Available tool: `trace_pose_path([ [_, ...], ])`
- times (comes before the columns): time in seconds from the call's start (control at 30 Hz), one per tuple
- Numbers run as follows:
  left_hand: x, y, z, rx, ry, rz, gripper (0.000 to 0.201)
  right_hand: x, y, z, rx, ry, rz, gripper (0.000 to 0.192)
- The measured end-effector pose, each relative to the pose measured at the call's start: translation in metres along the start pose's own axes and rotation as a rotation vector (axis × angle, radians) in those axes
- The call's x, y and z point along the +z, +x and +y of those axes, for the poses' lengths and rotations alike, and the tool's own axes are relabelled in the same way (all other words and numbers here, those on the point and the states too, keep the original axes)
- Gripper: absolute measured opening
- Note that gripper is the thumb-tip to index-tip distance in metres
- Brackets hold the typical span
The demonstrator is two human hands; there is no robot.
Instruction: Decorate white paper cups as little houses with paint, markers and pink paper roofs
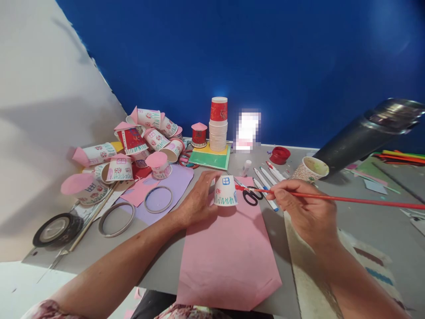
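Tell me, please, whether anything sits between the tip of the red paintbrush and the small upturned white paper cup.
Nothing visible does. The left hand steadies the small upturned white paper cup from its far side, while the right hand brings the long red paintbrush to its open side. The black-handled scissors lie just below the tip.

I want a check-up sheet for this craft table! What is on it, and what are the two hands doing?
Surface: grey table, large pink paper sheet in the middle.
Job's things: small upturned white paper cup with a blue window and green scribbles, on the pink sheet; long red paintbrush, tip at the cup.
Clutter: pile of decorated pink-roofed cups, stack of red-and-white cups, black-handled scissors, white markers, tape rolls.
Hands: left hand steadies the cup; right hand grips the paintbrush.
Cables: nothing seen.
Surroundings: blue wall.
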State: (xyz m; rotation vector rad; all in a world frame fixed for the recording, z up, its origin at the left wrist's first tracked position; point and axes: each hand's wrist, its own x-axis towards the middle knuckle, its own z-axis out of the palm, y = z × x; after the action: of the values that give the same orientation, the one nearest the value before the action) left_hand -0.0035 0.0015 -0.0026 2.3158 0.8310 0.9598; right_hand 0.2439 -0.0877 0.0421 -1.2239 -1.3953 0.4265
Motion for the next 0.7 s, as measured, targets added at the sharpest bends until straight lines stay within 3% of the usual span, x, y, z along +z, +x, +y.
trace_pose_path([
  [0.27,-0.001,-0.002,0.007,0.029,-0.022,-0.033,0.070,0.003,0.000,-0.002,0.063,0.082,-0.001,0.016],
  [0.7,-0.001,-0.002,0.008,0.029,-0.062,-0.055,0.067,0.003,-0.012,0.002,-0.051,-0.061,-0.126,0.011],
])
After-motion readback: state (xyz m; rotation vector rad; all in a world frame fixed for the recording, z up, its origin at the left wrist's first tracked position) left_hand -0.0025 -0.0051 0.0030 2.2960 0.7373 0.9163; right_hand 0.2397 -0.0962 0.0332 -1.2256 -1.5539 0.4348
